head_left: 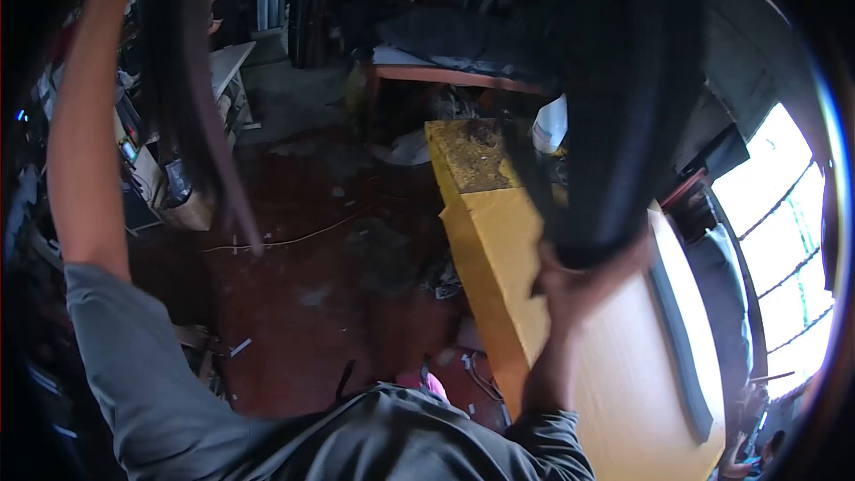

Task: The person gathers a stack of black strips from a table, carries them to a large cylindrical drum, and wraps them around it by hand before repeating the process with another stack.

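My right hand is closed around the lower end of a large dark roll-like bundle, which stands nearly upright in front of me. Motion blurs the bundle, so its material cannot be made out. My left arm is raised high, and its hand lies beyond the top edge of the view. Beside that arm hang long dark strips, blurred too; what they hang from is hidden.
A long yellow-sided table runs along my right, with a dark grey strip on it. Behind stands another table under dark cloth. A white-topped table and bags are at left. A cord crosses the red floor.
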